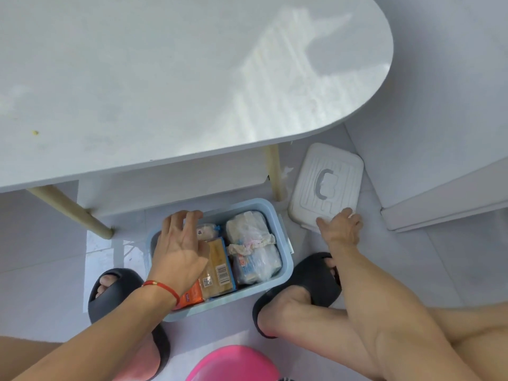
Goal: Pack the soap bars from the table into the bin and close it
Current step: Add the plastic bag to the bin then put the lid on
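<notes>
A light blue bin [286, 273] stands open on the floor between my feet, full of wrapped soap bars. A yellow-brown bar with a barcode [218, 268] lies in the middle, an orange pack [192, 294] at the near left, and a clear-wrapped bundle [253, 248] on the right. My left hand [178, 246] hovers over the bin's left side, fingers spread, touching the bars. The white lid [327, 185] with a grey handle lies on the floor to the right of the bin. My right hand [342, 225] rests on the lid's near edge, fingers curled over it.
A white oval table [192, 78] stands above and behind the bin, with wooden legs [275, 174] beside it. My feet in black slippers [310, 281] flank the bin. A pink stool [233, 364] is under me. A white cabinet base [439, 204] stands at the right.
</notes>
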### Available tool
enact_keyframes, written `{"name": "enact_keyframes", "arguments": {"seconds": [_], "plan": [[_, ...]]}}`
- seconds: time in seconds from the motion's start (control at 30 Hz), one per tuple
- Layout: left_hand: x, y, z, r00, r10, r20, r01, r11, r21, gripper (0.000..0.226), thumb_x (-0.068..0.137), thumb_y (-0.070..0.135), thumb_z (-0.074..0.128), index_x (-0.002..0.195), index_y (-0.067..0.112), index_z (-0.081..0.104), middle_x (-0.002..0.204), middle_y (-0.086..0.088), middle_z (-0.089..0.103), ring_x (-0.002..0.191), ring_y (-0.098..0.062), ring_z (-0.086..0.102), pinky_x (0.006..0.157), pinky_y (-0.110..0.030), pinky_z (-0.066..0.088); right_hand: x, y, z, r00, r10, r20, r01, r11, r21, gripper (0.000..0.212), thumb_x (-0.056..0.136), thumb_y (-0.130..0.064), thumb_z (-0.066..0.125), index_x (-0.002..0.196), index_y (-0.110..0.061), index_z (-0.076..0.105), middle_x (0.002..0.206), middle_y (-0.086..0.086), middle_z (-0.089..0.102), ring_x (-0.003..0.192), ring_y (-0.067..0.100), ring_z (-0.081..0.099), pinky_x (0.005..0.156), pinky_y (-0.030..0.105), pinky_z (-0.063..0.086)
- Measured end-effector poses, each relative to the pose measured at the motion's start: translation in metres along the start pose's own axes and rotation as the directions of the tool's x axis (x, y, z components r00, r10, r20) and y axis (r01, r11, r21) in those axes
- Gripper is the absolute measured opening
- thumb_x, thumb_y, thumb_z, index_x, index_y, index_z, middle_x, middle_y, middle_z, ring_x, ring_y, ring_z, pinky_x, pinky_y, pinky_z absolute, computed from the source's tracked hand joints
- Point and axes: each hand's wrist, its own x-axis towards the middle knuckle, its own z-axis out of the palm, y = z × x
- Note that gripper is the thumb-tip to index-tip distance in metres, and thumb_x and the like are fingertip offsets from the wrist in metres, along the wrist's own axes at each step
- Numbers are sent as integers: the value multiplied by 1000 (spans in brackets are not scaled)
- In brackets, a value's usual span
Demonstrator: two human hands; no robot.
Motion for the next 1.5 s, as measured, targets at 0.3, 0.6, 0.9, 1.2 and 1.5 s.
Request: {"name": "enact_keyframes", "arguments": {"seconds": [0.3, 0.6, 0.9, 1.2, 1.5], "plan": [[7, 25, 14, 983, 142, 119, -157, 980, 127, 57, 80, 17, 65, 134, 17, 48, 139, -9, 49, 129, -27, 41, 108, -42, 44, 37, -28, -3, 944, 289, 161, -290, 957, -21, 155, 58, -61, 91, 159, -3, -12, 153, 28, 25, 138, 42, 31, 106, 55, 40], [25, 48, 22, 980, 136, 143, -146, 987, 61, 57, 76, 12, 64, 132, 14, 52, 135, -12, 52, 128, -32, 42, 102, -43, 46, 35, -3, -7, 937, 242, 250, -339, 798, 498, 101, 65, -38, 96, 136, -3, 34, 140, 20, 51, 124, 35, 52, 89, 35, 45], [10, 86, -8, 968, 133, 211, -72, 959, -274, 40, 90, 24, 60, 130, 27, 59, 128, -1, 63, 120, -20, 55, 106, -39, 47, -48, -19, -83, 920, 129, 369, -369, -28, 929, 27, 84, -9, 82, 105, -10, 65, 107, 10, 72, 87, 20, 72, 59, 30, 59], [-3, 97, -13, 846, -216, 488, 521, 142, -841, 46, 84, 31, 76, 120, 10, 57, 106, -11, 76, 92, -28, 75, 84, -44, 62, -233, -37, -62, 845, -160, 511, -522, -35, 852, 36, 89, -4, 74, 124, -6, 66, 108, 13, 79, 93, 26, 79, 62, 30, 62], [-7, -39, -35, 809, -441, 388, 532, 268, -803, 33, 83, 4, 73, 110, 16, 58, 103, -11, 68, 88, -32, 69, 83, -48, 60, -220, -36, -70, 958, -282, -58, 288, 939, 189, 24, 94, -40, 60, 103, -19, 68, 104, 4, 68, 103, 27, 62, 85, 43, 53]]}}
